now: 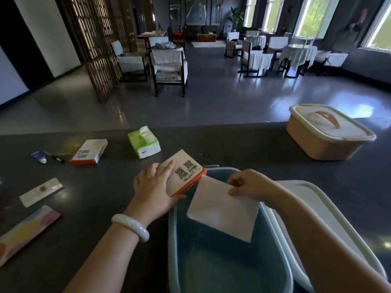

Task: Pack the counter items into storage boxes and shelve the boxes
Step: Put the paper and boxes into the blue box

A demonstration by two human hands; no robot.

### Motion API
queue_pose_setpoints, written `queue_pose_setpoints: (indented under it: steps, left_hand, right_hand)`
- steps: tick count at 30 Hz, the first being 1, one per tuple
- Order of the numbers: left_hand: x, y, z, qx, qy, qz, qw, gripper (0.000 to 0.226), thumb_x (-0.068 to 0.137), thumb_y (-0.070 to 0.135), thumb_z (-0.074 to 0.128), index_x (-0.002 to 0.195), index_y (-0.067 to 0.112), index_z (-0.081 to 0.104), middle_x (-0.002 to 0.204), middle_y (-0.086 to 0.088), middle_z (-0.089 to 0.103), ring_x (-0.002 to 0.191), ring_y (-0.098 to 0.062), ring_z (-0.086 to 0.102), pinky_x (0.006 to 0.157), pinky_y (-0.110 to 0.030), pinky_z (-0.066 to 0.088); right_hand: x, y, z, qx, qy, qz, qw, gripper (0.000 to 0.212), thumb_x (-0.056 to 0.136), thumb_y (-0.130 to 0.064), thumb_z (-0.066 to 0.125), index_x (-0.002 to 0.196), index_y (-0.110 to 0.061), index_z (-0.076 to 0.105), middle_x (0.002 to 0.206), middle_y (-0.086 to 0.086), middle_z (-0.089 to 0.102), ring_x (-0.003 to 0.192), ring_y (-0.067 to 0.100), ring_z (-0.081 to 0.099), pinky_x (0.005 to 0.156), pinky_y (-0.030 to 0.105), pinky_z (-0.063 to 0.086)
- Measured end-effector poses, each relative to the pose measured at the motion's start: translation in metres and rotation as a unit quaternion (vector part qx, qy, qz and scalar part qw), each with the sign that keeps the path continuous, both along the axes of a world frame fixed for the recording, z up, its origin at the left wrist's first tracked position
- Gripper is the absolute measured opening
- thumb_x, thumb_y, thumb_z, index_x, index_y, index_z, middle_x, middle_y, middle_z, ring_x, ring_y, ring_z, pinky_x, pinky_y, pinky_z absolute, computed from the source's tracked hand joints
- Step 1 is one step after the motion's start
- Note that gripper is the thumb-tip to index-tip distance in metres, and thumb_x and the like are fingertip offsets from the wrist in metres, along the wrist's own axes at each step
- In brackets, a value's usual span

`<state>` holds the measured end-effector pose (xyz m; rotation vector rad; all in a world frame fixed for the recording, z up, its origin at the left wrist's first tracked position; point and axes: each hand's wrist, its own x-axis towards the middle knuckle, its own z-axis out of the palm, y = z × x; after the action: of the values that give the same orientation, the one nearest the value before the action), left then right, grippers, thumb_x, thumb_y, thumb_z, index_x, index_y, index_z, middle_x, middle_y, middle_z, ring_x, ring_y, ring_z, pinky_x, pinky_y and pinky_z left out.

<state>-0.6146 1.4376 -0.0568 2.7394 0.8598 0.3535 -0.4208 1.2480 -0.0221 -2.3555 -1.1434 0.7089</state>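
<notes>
Blue box (222,269) empty; left hand (153,188) grips orange-edged carton (186,176) at rim, right hand (247,183) pinches white envelope (224,212) over it. Tissues (143,142), second carton (88,152), tube (39,156), sachets (41,192) unpacked along worktop (95,197) left edge. Shelving not begun.

I take this for a restaurant or tea-house dining hall, seen from behind a dark service counter (243,144). At twelve o'clock, sofas and framed pictures (195,10) line the far wall. At one o'clock, round tables with white cloths (299,52) and white-covered chairs (255,57) stand by tall windows (314,15). At eleven o'clock, a carved wooden lattice screen (99,43) divides the polished grey floor (211,98), with more covered chairs just beside it.
</notes>
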Motion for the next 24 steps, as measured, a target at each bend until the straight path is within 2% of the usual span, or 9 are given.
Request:
queue_pose_setpoints:
  steps: [3,7,10,13,19,21,24]
  left_hand:
    - [-0.005,-0.005,-0.007,-0.004,0.004,0.022,1.000,0.101,0.069,0.074,0.062,0.150,0.041,0.010,0.138,0.002,0.024,0.128,-0.026,0.025,0.109,-0.046,0.021]
    - [-0.002,-0.003,-0.009,0.026,0.003,0.024,0.999,0.100,0.069,0.073,0.063,0.150,0.037,0.018,0.136,-0.001,0.029,0.126,-0.029,0.030,0.109,-0.047,0.022]
    - [0.004,0.001,-0.009,0.059,0.014,0.013,0.998,0.097,0.070,0.073,0.061,0.150,0.035,0.022,0.136,-0.001,0.031,0.125,-0.028,0.030,0.108,-0.047,0.022]
    - [0.007,0.006,-0.010,0.054,0.019,-0.001,0.998,0.097,0.069,0.073,0.061,0.150,0.034,0.023,0.137,-0.001,0.032,0.126,-0.028,0.031,0.109,-0.048,0.023]
    - [0.007,0.011,-0.012,0.021,-0.012,-0.033,0.999,0.099,0.064,0.070,0.067,0.148,0.037,0.027,0.136,0.002,0.033,0.126,-0.024,0.030,0.108,-0.047,0.023]
    - [0.008,0.012,-0.011,0.019,-0.018,-0.043,0.999,0.099,0.064,0.068,0.069,0.148,0.037,0.028,0.136,0.003,0.032,0.126,-0.023,0.029,0.108,-0.046,0.023]
    - [0.008,0.014,-0.011,0.001,-0.026,-0.056,0.998,0.099,0.064,0.068,0.069,0.148,0.037,0.028,0.136,0.004,0.031,0.126,-0.021,0.027,0.108,-0.044,0.022]
  right_hand:
    - [0.001,0.013,-0.015,-0.049,0.001,0.067,0.997,0.011,0.082,-0.025,0.070,0.080,-0.034,0.063,0.076,-0.015,0.057,0.074,0.005,0.055,0.061,0.017,0.037]
    - [0.004,0.036,-0.034,-0.088,-0.011,0.121,0.989,0.010,0.081,-0.022,0.071,0.081,-0.030,0.064,0.075,-0.014,0.057,0.079,0.010,0.057,0.070,0.022,0.041]
    - [0.008,0.049,-0.043,-0.103,-0.012,0.123,0.987,0.011,0.081,-0.019,0.072,0.086,-0.026,0.066,0.075,-0.014,0.055,0.077,0.010,0.055,0.065,0.021,0.039]
    - [0.013,0.059,-0.050,-0.127,0.002,0.132,0.983,0.021,0.079,-0.014,0.074,0.097,-0.021,0.068,0.075,-0.013,0.053,0.077,0.010,0.052,0.062,0.020,0.038]
    - [0.021,0.069,-0.065,-0.136,0.016,0.118,0.984,0.022,0.077,-0.009,0.074,0.095,-0.021,0.067,0.078,-0.009,0.056,0.073,0.008,0.051,0.062,0.019,0.039]
    - [0.023,0.070,-0.069,-0.135,0.017,0.105,0.985,0.024,0.077,-0.008,0.074,0.096,-0.021,0.067,0.081,-0.009,0.057,0.078,0.010,0.053,0.066,0.021,0.040]
    - [0.025,0.074,-0.075,-0.156,-0.026,0.106,0.982,0.030,0.078,-0.010,0.075,0.106,-0.018,0.069,0.093,-0.006,0.060,0.089,0.012,0.055,0.077,0.023,0.043]
